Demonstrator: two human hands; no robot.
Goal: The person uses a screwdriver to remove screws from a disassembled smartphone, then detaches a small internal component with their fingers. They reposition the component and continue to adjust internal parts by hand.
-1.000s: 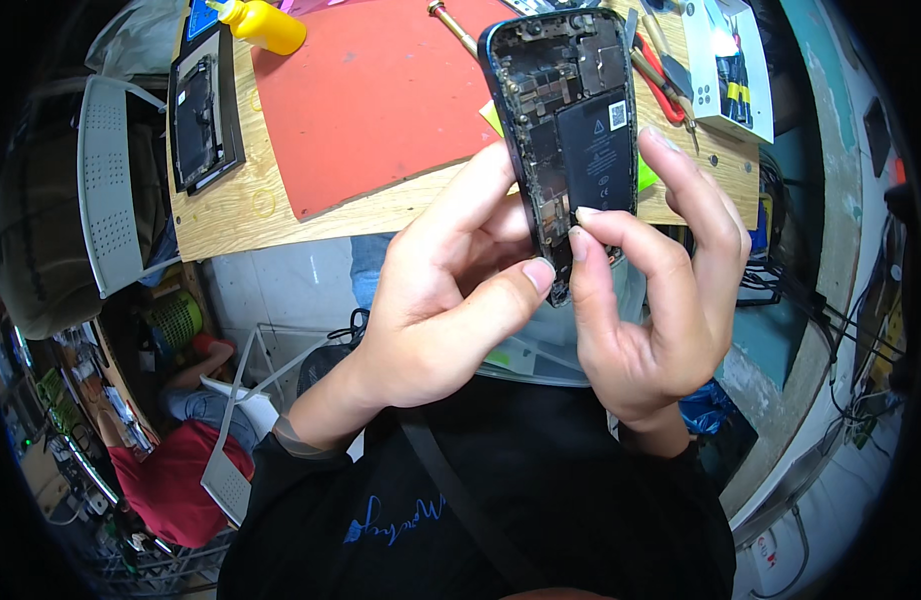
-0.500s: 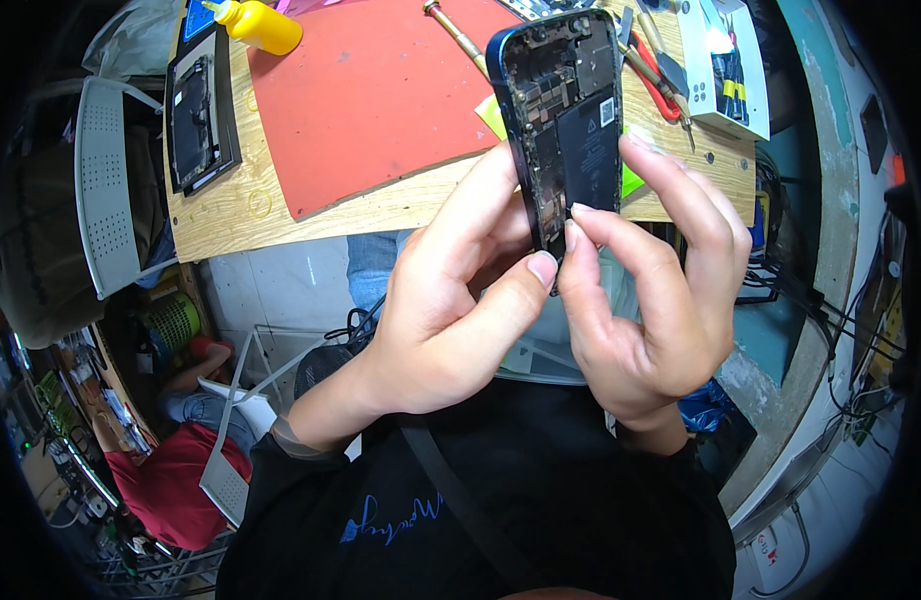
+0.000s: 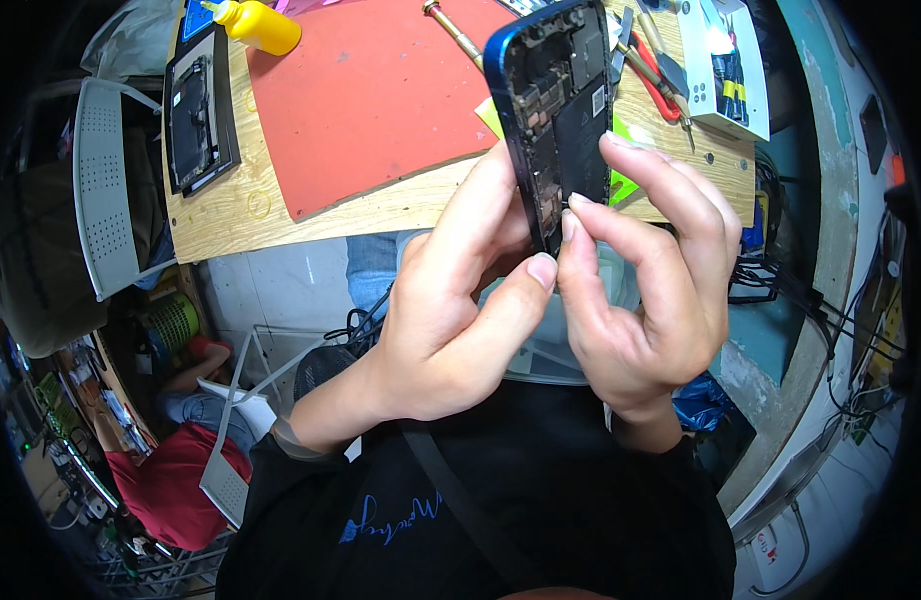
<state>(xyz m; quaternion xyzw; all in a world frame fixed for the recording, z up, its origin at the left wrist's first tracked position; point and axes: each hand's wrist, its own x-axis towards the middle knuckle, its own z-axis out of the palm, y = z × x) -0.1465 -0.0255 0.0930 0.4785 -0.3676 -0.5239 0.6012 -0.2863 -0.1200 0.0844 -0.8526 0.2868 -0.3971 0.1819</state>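
Observation:
An opened smartphone (image 3: 553,120) with a blue frame is held up before me, tilted, its circuit board and black battery (image 3: 584,150) exposed. My left hand (image 3: 451,310) is closed round the phone's left side and lower edge, the thumb at the bottom corner. With thumb and index finger pinched together, my right hand (image 3: 661,290) works at the lower part of the battery. Whatever lies between those two fingertips is too small to make out. The other right fingers are raised beside the phone's right edge.
Below the phone stands a wooden workbench (image 3: 216,235) with a red mat (image 3: 371,110). On it are a yellow squeeze bottle (image 3: 256,27), a phone screen part (image 3: 193,120), red-handled pliers (image 3: 661,95), a screwdriver (image 3: 453,33) and a white tool box (image 3: 726,105). Another person in red (image 3: 186,485) is at lower left.
The phone has shifted slightly up and left and turned a little more edge-on. My right hand has moved slightly left with it, still pinching near the battery's lower end.

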